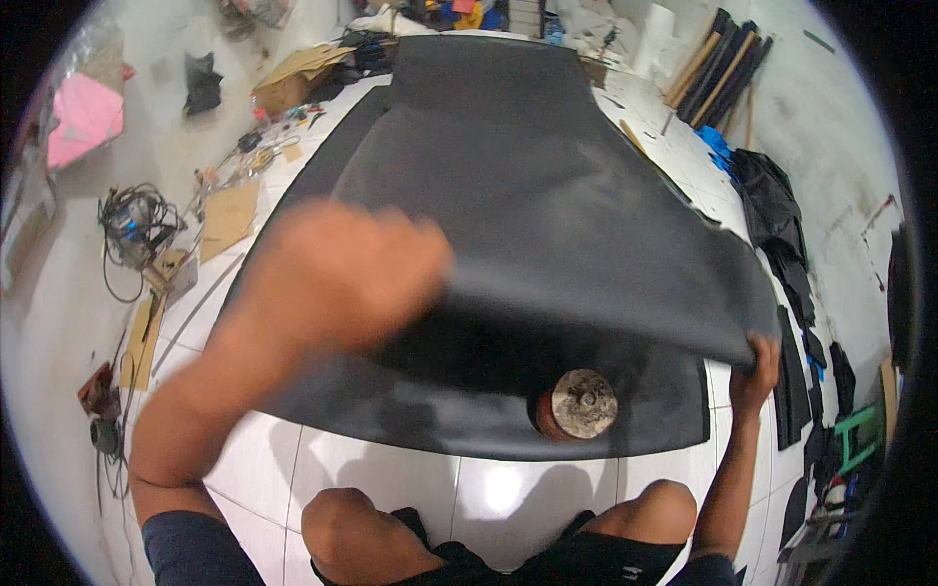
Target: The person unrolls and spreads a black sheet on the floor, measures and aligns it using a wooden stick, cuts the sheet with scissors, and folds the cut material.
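Observation:
A large black sheet [508, 205], smooth like synthetic leather, stretches away over the floor with its near edge lifted. My left hand [357, 273], smeared by motion, is closed at the raised edge on the left. At the right corner, my right hand [762, 369] has its fingers wrapped round the same edge. Under the lifted part lies another black layer [410, 410], flat on the tiles. On that layer, near its front edge, stands a round reddish can [584, 402] with a stained top and a small knob in the middle.
White floor tiles [498, 488] show between my knees and the layer. Coiled cables [142, 230] and cardboard [230, 217] lie at the left. Dark rolls [723, 73] lean on the right wall, above black material [767, 195]. A green frame [855, 439] stands far right.

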